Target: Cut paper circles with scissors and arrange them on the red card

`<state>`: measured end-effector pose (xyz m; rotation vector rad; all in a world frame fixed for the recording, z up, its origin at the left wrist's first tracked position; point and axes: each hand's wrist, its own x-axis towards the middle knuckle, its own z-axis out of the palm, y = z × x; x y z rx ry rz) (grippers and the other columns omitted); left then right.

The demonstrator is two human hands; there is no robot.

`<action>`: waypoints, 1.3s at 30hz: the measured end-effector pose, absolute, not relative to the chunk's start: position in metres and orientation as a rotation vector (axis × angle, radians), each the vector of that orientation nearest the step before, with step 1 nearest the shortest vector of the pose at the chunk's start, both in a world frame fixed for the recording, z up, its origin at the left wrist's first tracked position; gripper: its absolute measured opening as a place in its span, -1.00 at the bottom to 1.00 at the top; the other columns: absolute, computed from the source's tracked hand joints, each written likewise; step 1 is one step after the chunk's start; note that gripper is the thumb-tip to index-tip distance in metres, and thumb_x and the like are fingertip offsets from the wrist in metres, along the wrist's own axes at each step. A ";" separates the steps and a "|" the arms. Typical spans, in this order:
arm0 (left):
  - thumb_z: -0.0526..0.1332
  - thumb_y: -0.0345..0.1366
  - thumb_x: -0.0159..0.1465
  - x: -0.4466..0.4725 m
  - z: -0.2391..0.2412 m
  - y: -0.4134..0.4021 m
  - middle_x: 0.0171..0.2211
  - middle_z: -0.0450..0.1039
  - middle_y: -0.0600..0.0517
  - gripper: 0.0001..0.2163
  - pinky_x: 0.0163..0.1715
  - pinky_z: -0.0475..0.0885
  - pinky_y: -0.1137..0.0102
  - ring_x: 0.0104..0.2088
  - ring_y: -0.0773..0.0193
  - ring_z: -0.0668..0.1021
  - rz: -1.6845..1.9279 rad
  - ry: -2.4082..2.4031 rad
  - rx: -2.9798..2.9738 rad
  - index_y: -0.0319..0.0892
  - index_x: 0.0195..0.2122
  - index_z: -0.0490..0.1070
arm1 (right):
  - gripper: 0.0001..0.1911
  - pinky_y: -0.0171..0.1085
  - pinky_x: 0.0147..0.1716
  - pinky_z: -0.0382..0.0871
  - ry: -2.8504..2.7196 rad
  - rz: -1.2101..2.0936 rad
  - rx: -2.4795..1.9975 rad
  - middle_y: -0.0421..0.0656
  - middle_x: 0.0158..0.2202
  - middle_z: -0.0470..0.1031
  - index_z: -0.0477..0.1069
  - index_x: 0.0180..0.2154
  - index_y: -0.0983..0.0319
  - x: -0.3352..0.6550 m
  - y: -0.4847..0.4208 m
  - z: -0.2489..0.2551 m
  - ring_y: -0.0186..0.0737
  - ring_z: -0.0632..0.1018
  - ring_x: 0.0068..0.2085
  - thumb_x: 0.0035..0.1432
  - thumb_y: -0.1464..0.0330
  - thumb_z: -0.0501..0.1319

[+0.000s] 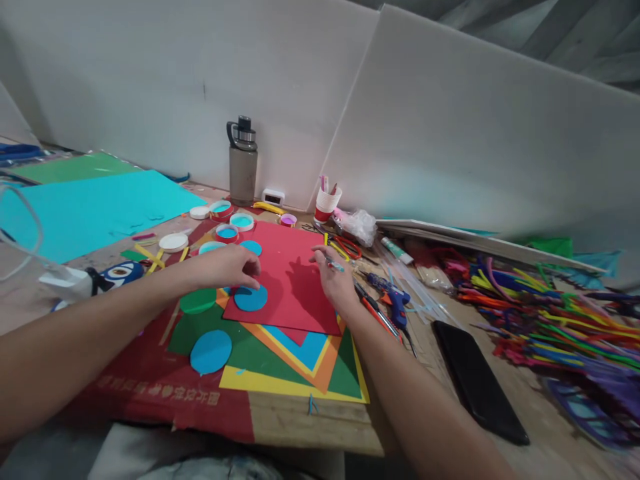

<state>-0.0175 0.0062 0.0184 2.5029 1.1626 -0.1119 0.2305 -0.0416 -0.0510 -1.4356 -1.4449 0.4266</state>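
Observation:
My left hand (231, 265) is over the left edge of a red foam or paper sheet (285, 247). Its fingers are curled, and a fingertip meets the upper edge of a blue paper circle (251, 299) lying on that sheet. My right hand (334, 279) is at the sheet's right side, closed around a slim, pale pen-like thing (335, 264). Another blue circle (251, 248) rests near the sheet's top left. Below and to the left lie a larger blue circle (211, 351) and a green circle (199, 301). Green, orange and yellow sheets are stacked underneath.
Round tape rolls (242, 222) and a bottle (243, 163) stand behind. On the right are scissors (349, 247), a blue glue gun (399, 305), a black phone-like slab (477, 380) and many pipe cleaners (555, 320). A cyan sheet (100, 207) covers the far left.

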 end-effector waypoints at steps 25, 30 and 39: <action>0.43 -0.02 -0.11 -0.011 0.008 -0.005 -0.02 0.45 -0.09 -0.36 -0.34 0.31 0.39 -0.12 0.08 0.50 -0.295 0.945 2.597 -0.17 -0.01 0.40 | -0.75 -0.31 -0.42 0.36 -1.474 0.894 -1.272 -0.22 -0.45 0.50 0.37 -0.28 0.16 0.186 -0.069 -0.056 -0.29 0.47 -0.44 0.23 0.12 0.12; 0.43 -0.03 -0.11 -0.010 0.012 -0.008 -0.05 0.47 -0.09 -0.38 -0.37 0.30 0.40 -0.16 0.11 0.50 -0.306 0.957 2.588 -0.18 -0.03 0.41 | -0.65 -0.32 -0.48 0.34 -1.441 0.956 -1.268 -0.20 -0.48 0.49 0.37 -0.31 0.20 0.184 -0.071 -0.054 -0.31 0.43 -0.50 0.21 0.04 0.11; 0.31 -0.10 0.08 -0.016 0.006 0.003 -0.23 0.54 -0.03 -0.63 -0.42 0.29 0.43 -0.29 0.21 0.53 -0.229 0.899 2.600 -0.16 -0.13 0.49 | -0.61 -0.35 -0.50 0.32 -1.413 0.990 -1.249 -0.21 -0.51 0.48 0.37 -0.35 0.22 0.182 -0.073 -0.053 -0.34 0.41 -0.53 0.22 0.02 0.12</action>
